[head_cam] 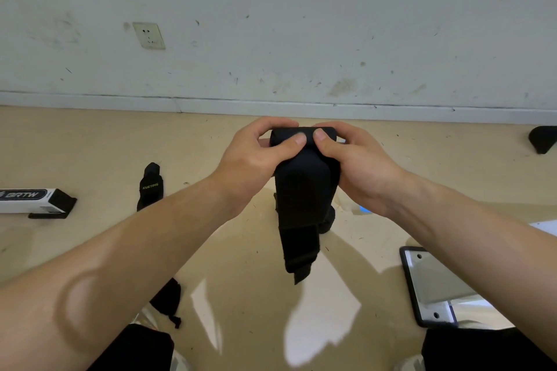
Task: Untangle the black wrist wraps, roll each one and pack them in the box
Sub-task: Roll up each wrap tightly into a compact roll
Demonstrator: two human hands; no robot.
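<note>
Head view, far left: box (30, 200) lies on the floor (90, 144), a loose wrist wrap (150, 187) near it. Centre: left hand (256, 153) grips the rolled top of the held wrap (304, 190), tail dangling above the floor, right hand (355, 166) gripping the other side, thumbs side by side. Lower right, a shiny dark-framed panel (428, 286).

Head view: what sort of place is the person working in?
Probably a plain indoor room, seen from low down: a scuffed white wall with a power socket, a baseboard, and a glossy beige floor where the box lies.
</note>
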